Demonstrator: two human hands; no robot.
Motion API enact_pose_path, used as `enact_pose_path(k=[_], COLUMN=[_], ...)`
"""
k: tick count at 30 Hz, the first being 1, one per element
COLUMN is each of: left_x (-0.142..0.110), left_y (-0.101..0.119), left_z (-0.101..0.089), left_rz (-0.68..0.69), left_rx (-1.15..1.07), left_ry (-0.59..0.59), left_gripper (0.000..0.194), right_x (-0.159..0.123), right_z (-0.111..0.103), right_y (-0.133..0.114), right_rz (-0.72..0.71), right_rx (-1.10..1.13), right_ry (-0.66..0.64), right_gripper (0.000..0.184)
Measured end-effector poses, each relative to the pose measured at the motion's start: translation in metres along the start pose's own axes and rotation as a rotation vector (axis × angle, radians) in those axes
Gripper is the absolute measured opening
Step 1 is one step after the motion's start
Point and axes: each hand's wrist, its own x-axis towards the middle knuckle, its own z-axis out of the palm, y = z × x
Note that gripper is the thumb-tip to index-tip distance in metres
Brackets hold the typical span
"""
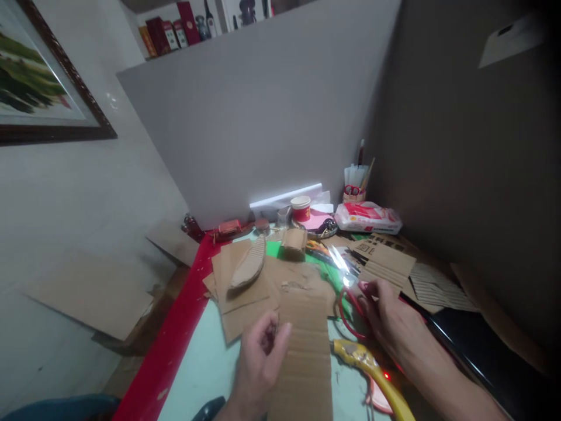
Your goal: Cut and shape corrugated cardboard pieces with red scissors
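Observation:
My right hand [381,313] is closed on a pair of scissors [350,318] with red handles; the bright blades point up and away, spread slightly apart. Beside a long cardboard strip [304,356], my left hand [263,359] has loosely curled fingers, with the thumb apart from them and over the strip's left edge. Nothing shows between those fingers. A yellow glue gun [366,365] with a small red light lies right of the strip, below the scissors. Beyond my left hand, a curved cardboard piece [249,263] rests on flat cardboard sheets [239,304].
A rolled cardboard piece [293,242], a red and white paper cup [300,209] and a tissue pack [368,218] stand toward the back. Printed cardboard [383,260] lies at the right. A black glossy object [477,345] is near my right forearm. The table has a red edge [175,342].

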Motion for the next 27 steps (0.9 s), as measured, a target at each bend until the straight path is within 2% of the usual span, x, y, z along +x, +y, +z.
enact_pose_path(k=[5,9,15,20,24,27], left_x=[0.003,0.006,0.001,-0.001,-0.001,0.000], left_y=[0.000,0.000,0.003,0.007,0.014,0.018], left_z=[-0.003,-0.008,-0.005,-0.006,-0.012,-0.017], left_rz=[-0.009,-0.007,-0.004,0.000,-0.003,0.034], left_rx=[-0.053,-0.132,-0.215,-0.275,-0.351,-0.425], left_ry=[0.004,-0.007,-0.044,-0.076,-0.123,-0.140], left_gripper=[0.047,0.043,0.043,0.040,0.034,0.029], right_x=[0.001,0.003,0.006,0.009,0.015,0.019], right_z=[0.002,-0.015,-0.056,-0.057,-0.054,-0.060], right_y=[-0.005,-0.016,-0.056,-0.094,-0.115,-0.124], right_rz=[-0.039,-0.017,0.097,0.099,0.059,0.006], right_rx=[0.129,0.247,0.572,0.837,0.935,0.961], right_ry=[-0.036,-0.080,-0.301,-0.449,-0.478,-0.478], right_gripper=[0.024,0.028,0.041,0.057,0.049,0.042])
